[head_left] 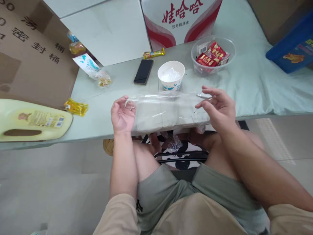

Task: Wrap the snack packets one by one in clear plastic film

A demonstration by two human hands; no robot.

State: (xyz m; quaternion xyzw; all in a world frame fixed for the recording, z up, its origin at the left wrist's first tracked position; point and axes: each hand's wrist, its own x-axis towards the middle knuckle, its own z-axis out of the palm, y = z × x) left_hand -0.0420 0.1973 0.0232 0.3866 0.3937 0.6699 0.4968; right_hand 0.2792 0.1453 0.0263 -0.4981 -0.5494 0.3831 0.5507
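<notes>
A sheet of clear plastic film (pixel 168 109) stretches between my two hands above the table's near edge. My left hand (pixel 124 116), palm turned up and fingers curled, has the film's left end. At the other end, my right hand (pixel 220 107) has the film by its right side, with thumb and forefinger apart; a shiny strip lies by its fingertips. Whether this film is a flat sheet or a bag I cannot tell. Just beyond it stands a white paper bowl (pixel 171 75) with blue print, with crumpled clear plastic inside.
A phone (pixel 143 71), a yellow snack packet (pixel 154 53) and a clear tub (pixel 213 57) of red packets lie farther back. At left are a yellow jug (pixel 34 120), a yellow wrapper (pixel 76 107) and a brown carton (pixel 31 55). A blue container (pixel 292 49) is at right.
</notes>
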